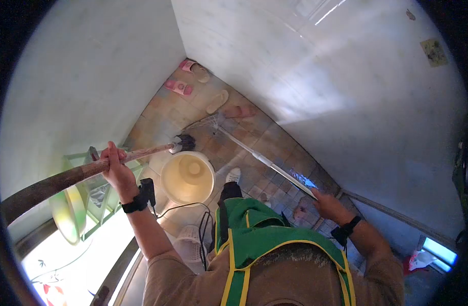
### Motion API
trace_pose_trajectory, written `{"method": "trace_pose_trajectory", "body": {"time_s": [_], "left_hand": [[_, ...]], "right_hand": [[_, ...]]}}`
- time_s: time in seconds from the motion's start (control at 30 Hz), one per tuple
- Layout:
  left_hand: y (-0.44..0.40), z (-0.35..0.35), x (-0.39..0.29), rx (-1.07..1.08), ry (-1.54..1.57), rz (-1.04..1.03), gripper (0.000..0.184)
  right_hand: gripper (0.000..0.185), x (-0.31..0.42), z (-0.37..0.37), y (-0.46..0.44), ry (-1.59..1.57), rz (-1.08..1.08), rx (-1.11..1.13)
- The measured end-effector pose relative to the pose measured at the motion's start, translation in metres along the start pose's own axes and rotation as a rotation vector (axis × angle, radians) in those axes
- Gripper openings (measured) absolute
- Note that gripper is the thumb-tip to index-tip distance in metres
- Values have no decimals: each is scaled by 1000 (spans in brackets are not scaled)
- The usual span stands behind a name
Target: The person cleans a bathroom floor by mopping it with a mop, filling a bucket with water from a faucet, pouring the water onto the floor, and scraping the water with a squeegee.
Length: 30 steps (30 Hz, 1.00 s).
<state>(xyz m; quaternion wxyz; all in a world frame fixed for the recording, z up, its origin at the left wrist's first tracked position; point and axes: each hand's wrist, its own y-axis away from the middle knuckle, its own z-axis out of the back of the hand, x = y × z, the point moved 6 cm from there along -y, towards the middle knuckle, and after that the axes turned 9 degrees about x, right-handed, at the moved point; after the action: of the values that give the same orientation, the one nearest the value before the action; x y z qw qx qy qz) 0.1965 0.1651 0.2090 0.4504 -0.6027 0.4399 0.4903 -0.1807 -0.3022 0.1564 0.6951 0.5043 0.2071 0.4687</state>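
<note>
Left grip [117, 166]: closed around the brown pole [58, 183]; best held firm for steering.
Right grip [328, 205]: wrapped round the white pole [263, 158] near its end; wrist best loose.
Dark brush [185, 142]: at the brown pole's far end, just beside the bucket [186, 196]; best angled clear of its rim.
Fanned head [212, 121]: low by the pale slipper [217, 102]; short strokes advisable.

Green apron [275, 239], yellow edging.
</note>
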Motion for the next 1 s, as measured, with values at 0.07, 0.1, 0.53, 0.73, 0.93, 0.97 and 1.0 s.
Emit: {"method": "trace_pose_trajectory", "body": {"time_s": [0.07, 0.1, 0.53, 0.73, 0.93, 0.97, 1.0], "left_hand": [[2, -5, 4, 22, 6, 21, 24], [4, -8, 7, 35, 7, 31, 24], [27, -32, 32, 70, -138, 78, 15], [25, -46, 53, 211, -82, 45, 14], [35, -53, 75, 158, -112, 172, 14], [35, -53, 80, 175, -132, 168, 14], [34, -55, 82, 191, -154, 162, 13]], "right_hand": [[47, -6, -10, -15, -43, 66, -63], [46, -11, -16, -21, -67, 100, -95], [33, -190, -64, 93, 118, -288, -19], [40, -202, -67, 160, 122, -448, 155], [39, -166, -46, 130, -10, -466, 47], [36, -181, -57, 104, -67, -423, -49], [34, -194, -65, 74, 20, -342, -115]]}}
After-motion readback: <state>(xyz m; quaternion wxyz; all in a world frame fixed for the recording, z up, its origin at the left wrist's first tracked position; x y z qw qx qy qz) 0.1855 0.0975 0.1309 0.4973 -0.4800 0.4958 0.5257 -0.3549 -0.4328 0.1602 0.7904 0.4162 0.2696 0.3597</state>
